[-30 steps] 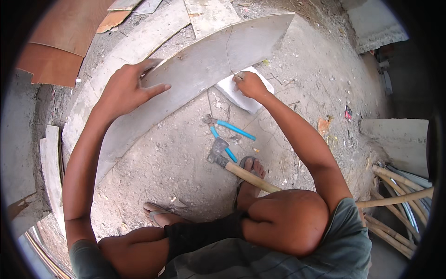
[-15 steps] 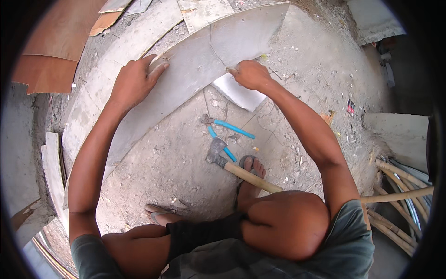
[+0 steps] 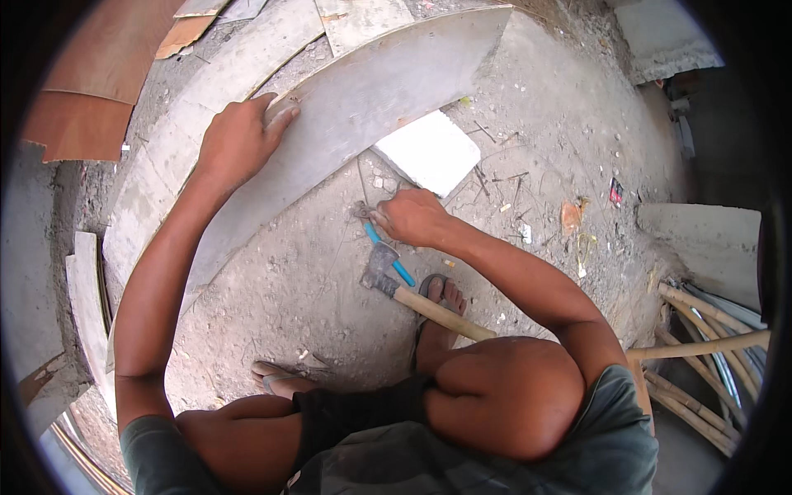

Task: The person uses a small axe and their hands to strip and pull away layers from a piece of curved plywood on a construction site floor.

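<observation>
My left hand [image 3: 243, 140] is closed over the upper edge of a long grey board [image 3: 355, 95] that leans on its side, thumb toward me. My right hand [image 3: 417, 216] is down at the ground, its fingers closed around blue-handled pincers [image 3: 373, 234]; it covers one handle, while the jaws and the other handle show. A hammer [image 3: 437, 313] with a wooden handle lies over the lower handle of the pincers, its grey head close to my right hand. Beyond the hand a white foam-like block [image 3: 433, 153] rests against the board's lower edge.
Reddish-brown plywood sheets [image 3: 91, 99] and other grey boards [image 3: 235, 54] lie at the far left. Thin wires and nails [image 3: 499, 177] are scattered on the dusty ground. Bamboo poles [image 3: 709, 342] stick out at the right beside a concrete block [image 3: 701, 239]. My sandalled feet flank the hammer area.
My right hand has come down from the board's lower edge to the pincers. The thin wire it pinched across the board's face no longer shows there. My left hand stays on the edge.
</observation>
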Demonstrator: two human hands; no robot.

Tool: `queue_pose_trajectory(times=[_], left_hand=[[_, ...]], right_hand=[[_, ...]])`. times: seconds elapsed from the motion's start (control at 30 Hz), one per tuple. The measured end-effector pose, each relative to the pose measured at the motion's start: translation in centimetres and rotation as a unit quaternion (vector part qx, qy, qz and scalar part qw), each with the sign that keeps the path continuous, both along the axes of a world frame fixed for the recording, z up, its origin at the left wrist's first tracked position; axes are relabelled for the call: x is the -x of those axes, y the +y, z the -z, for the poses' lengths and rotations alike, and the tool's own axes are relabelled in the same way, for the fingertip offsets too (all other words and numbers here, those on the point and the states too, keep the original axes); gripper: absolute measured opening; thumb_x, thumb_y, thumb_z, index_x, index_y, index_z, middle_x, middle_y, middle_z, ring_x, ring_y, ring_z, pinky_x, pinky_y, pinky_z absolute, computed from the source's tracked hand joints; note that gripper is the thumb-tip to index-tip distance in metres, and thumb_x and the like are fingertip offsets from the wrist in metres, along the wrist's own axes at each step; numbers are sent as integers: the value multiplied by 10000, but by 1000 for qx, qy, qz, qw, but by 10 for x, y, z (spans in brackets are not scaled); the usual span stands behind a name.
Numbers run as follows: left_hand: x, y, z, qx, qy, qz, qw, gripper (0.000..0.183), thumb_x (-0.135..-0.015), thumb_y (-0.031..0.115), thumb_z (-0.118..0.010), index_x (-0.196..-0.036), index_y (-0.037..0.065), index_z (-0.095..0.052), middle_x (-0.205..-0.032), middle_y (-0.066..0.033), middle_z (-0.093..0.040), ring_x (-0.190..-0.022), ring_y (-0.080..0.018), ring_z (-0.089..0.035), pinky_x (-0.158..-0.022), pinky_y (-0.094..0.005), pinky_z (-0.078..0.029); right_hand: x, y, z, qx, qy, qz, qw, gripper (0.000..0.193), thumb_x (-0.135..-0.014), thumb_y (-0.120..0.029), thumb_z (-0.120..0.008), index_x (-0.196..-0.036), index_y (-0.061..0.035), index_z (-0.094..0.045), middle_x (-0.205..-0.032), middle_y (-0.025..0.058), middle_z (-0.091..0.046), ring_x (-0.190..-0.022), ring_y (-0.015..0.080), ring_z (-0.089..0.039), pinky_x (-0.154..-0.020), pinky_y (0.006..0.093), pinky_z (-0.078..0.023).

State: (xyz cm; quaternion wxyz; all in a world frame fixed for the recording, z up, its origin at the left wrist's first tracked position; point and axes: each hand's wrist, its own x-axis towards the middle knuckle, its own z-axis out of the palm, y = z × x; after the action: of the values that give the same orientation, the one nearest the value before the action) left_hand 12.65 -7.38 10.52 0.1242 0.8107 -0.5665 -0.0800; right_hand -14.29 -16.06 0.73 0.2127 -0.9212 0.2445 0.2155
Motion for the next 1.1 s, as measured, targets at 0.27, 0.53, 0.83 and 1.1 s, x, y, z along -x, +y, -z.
queue_pose_trajectory(times=[0.27, 0.53, 0.83, 1.1], left_hand=[[17, -14, 2, 7, 4, -8, 1000, 526, -993, 477, -662, -1278, 40, -723, -734, -240, -683, -702, -381, -694, -716, -467, -528], [-26, 10, 12, 36, -68, 42, 996, 503, -930, 454, -752, -1189, 23, -730, -742, -235, -699, -739, -390, -720, -731, -489, -565], [12, 35, -23, 71, 76, 144, 984, 530, -894, 509, -751, -977, -15, -736, -888, -248, -724, -897, -449, -723, -800, -522, -582], [4, 95, -68, 43, 86, 117, 988, 570, -872, 520, -768, -914, -48, -742, -836, -259, -712, -896, -445, -725, -776, -515, -588]], right_hand=[[160, -157, 15, 119, -285, 384, 870, 456, -1052, -467, -517, -1045, -62, -727, -827, 178, -749, -869, 393, -737, -784, 515, -553], [171, -170, 2, 228, -103, 354, 901, 445, -968, -514, -653, -1146, -133, -795, -995, 200, -777, -971, 364, -751, -857, 461, -564], [190, -287, -24, 36, -483, 341, 806, 575, -1094, -383, -519, -1552, -37, -487, -1677, 170, -352, -1563, 297, -293, -1279, 433, -206], [137, -244, -16, -149, -428, 445, 772, 718, -1053, -563, -544, -1357, 86, -589, -1356, 181, -614, -1247, 282, -572, -1109, 418, -415]])
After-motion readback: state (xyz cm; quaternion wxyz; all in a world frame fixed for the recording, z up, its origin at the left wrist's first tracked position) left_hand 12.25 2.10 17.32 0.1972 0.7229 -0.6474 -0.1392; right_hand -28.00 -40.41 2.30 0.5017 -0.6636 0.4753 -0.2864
